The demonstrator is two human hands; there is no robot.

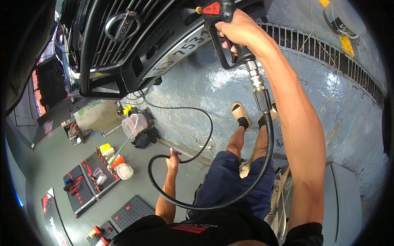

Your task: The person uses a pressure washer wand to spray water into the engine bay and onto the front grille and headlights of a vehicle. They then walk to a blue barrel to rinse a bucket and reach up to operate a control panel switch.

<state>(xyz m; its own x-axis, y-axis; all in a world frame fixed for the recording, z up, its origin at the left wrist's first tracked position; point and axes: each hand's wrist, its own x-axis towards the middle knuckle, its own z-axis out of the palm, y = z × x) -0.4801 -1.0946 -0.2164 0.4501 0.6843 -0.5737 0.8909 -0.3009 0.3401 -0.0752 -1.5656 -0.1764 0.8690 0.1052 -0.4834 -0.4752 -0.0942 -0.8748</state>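
Observation:
My right hand [238, 30] is closed around the black grip of a pressure washer gun [226, 43], up beside the front bumper of a Nissan vehicle [147, 40]. The gun has a red panel and a brass-coloured tip pointing left. From its metal coupling, a black hose [270, 147] loops down across my lap. My left hand [174, 158] holds that hose at lower centre, away from the vehicle, with some fingers extended. The hose curves on over the floor towards the vehicle's underside.
A floor drain grate [311, 50] curves across the upper right, near a clear bucket [344, 20]. Thin cords lie on the blue-grey floor [190, 83]. At left are pegboards [98, 169] with brushes and bottles, and another clear bucket [134, 125]. A grey cabinet [344, 203] stands lower right.

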